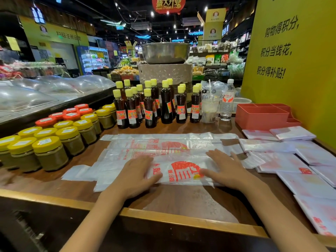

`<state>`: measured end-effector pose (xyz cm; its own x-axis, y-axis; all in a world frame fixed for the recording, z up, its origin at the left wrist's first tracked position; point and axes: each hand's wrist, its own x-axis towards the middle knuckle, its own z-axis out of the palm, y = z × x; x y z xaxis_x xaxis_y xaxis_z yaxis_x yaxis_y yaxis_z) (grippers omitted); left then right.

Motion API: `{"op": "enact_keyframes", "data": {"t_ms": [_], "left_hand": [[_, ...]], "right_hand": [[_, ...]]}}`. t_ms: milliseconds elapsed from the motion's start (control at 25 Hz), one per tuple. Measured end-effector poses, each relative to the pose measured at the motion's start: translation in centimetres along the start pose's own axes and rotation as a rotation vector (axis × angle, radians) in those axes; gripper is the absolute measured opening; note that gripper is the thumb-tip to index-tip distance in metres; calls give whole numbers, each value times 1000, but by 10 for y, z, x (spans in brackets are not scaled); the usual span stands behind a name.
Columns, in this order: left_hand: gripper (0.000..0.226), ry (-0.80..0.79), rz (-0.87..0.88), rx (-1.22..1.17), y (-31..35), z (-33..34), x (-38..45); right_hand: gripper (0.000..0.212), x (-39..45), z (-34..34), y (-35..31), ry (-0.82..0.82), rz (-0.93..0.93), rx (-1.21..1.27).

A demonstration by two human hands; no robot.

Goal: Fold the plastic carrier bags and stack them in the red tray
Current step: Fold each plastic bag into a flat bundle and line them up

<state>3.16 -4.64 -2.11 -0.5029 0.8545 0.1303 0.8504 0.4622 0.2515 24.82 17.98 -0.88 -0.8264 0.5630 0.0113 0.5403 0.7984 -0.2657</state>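
- At the centre of the wooden table (181,202) lies a white plastic carrier bag (183,171) with red print, spread flat on other unfolded bags (163,142) that reach toward 12 o'clock.
- Left hand (134,174) rests palm down on the bag's left part, fingers straight and released, gripping nothing.
- Right hand (225,170) presses flat on the bag's right part, fingers likewise straight and spread, thumb pointing toward the red logo between the hands.
- Toward 2 o'clock stands the red tray (261,116), near the yellow wall (291,51); no bags show inside its visible compartments.
- Folded bags (292,133) lie just in front of the tray, and more flat bags (309,179) run along the table's right edge from 3 to 5 o'clock.
- From 9 to 11 o'clock sit yellow-lidded jars (51,151); at 12 o'clock stand dark sauce bottles (151,106) and a water bottle (227,100).
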Motion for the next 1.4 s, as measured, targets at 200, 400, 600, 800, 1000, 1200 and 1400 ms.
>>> {"op": "enact_keyframes", "data": {"t_ms": [200,400,600,800,1000,1200,1400], "left_hand": [[87,-19,111,-62,9,-3,-4],[76,74,200,52,16,-9,-8],[60,81,182,145,18,-8,-2],[51,102,96,190,15,-9,-1],[45,102,29,208,16,-9,0],[55,36,-79,161,-12,-6,-1],[55,-159,-127,134,-56,-29,-20]], "right_hand": [[94,-1,-2,-20,-108,-144,193],[76,-4,-2,-24,11,-197,70],[69,-2,-1,-31,101,-210,-55],[44,2,2,-30,88,-317,-140],[33,8,4,-33,108,-350,-220],[32,4,2,-26,111,-306,-211],[34,1,-4,-16,119,-252,-177]]}}
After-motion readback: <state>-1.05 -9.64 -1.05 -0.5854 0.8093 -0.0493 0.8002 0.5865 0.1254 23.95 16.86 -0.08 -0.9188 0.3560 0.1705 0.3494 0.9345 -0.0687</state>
